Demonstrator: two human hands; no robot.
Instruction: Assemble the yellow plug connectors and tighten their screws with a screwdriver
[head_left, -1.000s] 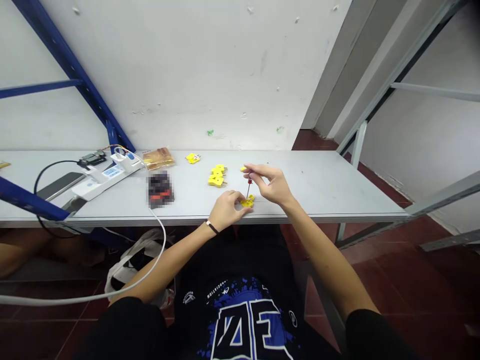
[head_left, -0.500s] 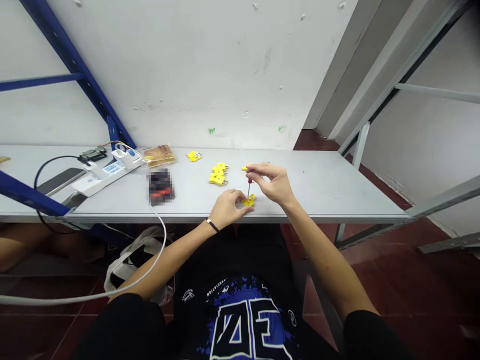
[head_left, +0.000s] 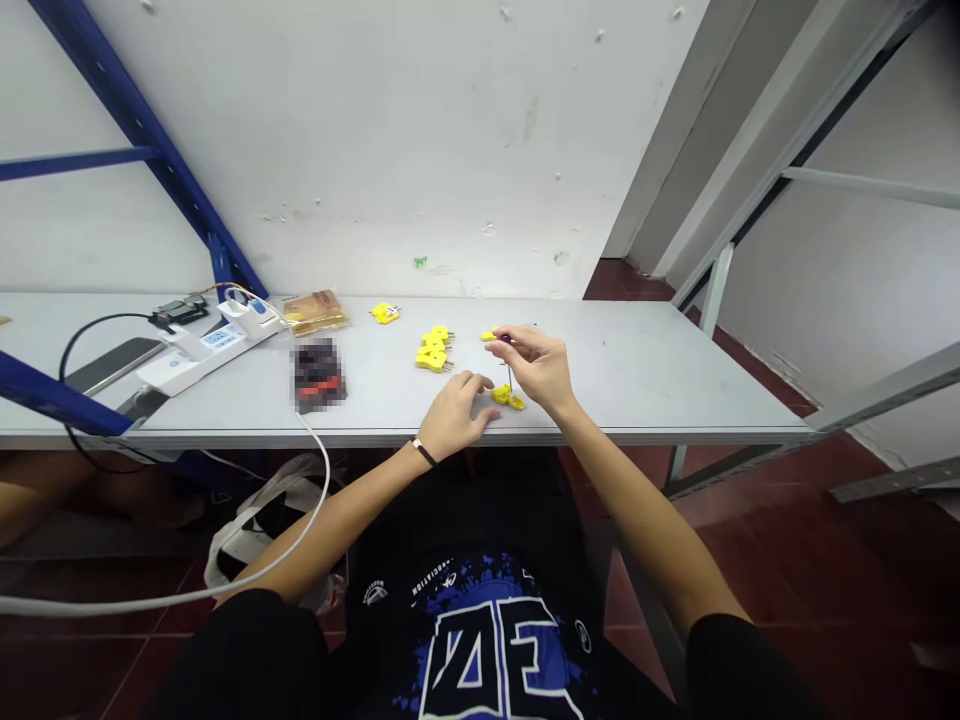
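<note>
My right hand (head_left: 534, 368) pinches a screwdriver (head_left: 511, 379), its thin shaft pointing down and most of its handle hidden by the fingers. The tip meets a yellow plug piece (head_left: 504, 396) near the table's front edge. To the left of that piece, my left hand (head_left: 456, 408) rests on the table with thumb and fingers spread; I cannot tell whether the fingertips touch the piece. Several yellow plugs (head_left: 433, 358) with metal pins lie in a group beyond my left hand. Another yellow piece (head_left: 487, 336) shows just behind my right fingers.
One more yellow plug (head_left: 385, 313) lies farther back on the grey table (head_left: 675, 370). At the left are a bagged brown item (head_left: 313, 312), a blurred dark-and-red object (head_left: 319, 374), a white power strip (head_left: 202, 352) and a phone (head_left: 116, 365). A white cable (head_left: 319, 480) hangs over the front edge.
The yellow plug piece has shifted slightly right and turned, now out from between my left thumb and fingers. My right hand has lowered a little with the screwdriver, which stands at a different slant.
</note>
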